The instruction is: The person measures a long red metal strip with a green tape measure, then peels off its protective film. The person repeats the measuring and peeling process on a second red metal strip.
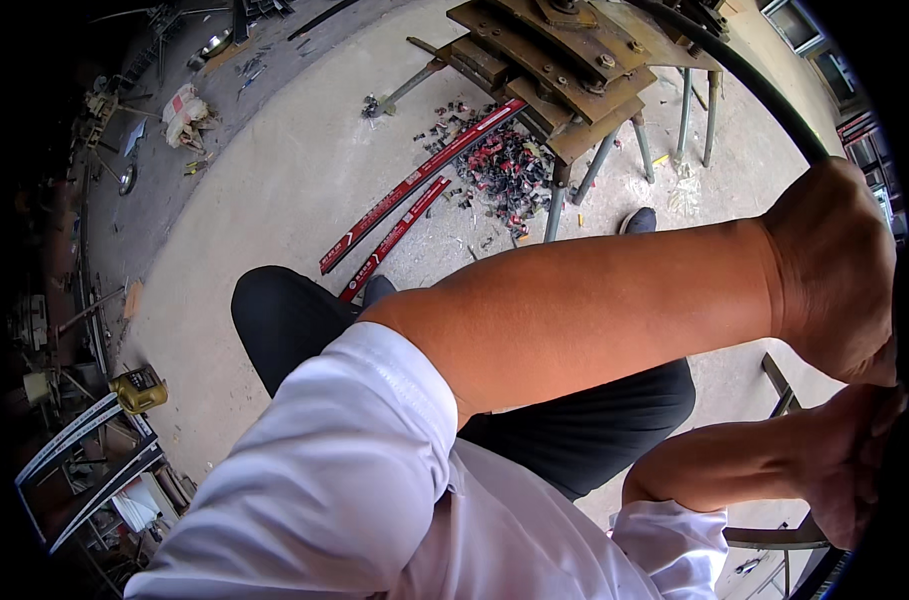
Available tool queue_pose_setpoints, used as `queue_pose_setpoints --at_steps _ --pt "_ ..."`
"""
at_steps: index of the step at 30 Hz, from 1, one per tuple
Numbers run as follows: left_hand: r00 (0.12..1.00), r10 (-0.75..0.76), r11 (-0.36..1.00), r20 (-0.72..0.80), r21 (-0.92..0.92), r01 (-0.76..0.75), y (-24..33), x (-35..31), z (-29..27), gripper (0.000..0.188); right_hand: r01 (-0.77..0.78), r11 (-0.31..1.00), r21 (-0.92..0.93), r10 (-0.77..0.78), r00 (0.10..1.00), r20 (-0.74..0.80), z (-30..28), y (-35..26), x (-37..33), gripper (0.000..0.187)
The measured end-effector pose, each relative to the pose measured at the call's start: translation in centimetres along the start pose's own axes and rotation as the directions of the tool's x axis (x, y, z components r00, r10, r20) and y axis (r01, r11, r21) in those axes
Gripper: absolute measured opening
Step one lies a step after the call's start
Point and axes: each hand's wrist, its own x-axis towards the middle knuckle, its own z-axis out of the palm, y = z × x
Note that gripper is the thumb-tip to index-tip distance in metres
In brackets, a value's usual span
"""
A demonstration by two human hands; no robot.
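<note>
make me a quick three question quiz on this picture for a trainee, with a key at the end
1. Multiple choice: what is the main colour of the two long strips?
a) yellow
b) red
c) green
2. True or false: the left hand shows higher in the picture than the right hand.
3. Fill the gap: the pile of scraps lies on the ____, near the metal legs.

Key:
1. b
2. True
3. floor
</note>
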Motion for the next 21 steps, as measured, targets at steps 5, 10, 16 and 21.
queue_pose_setpoints --at_steps 5,10,16,21 --pt "0.997 0.026 0.994 0.071 -0.111 -0.018 -0.6 -3.8 -0.9 0.026 -0.318 0.945 -0.079 0.323 0.944 0.067 -2.2 -2.6 -2.5 0.054" --pt "0.997 0.023 0.991 0.074 -0.132 -0.013 -1.0 -3.3 -0.8 0.030 0.250 0.463 -0.851 0.626 0.588 0.513 0.2 -3.6 3.6 0.052" --pt "0.989 -0.046 0.971 0.138 -0.225 0.076 -0.5 -2.9 -0.5 0.031 -0.100 -0.419 -0.902 0.901 0.079 -0.427 7.0 -4.8 5.9 0.034" --pt "0.998 -0.028 0.991 0.054 -0.132 0.035 -1.2 -3.8 -2.6 0.035 -0.121 -0.494 -0.861 0.852 0.130 -0.507 8.7 -1.2 4.4 0.013"
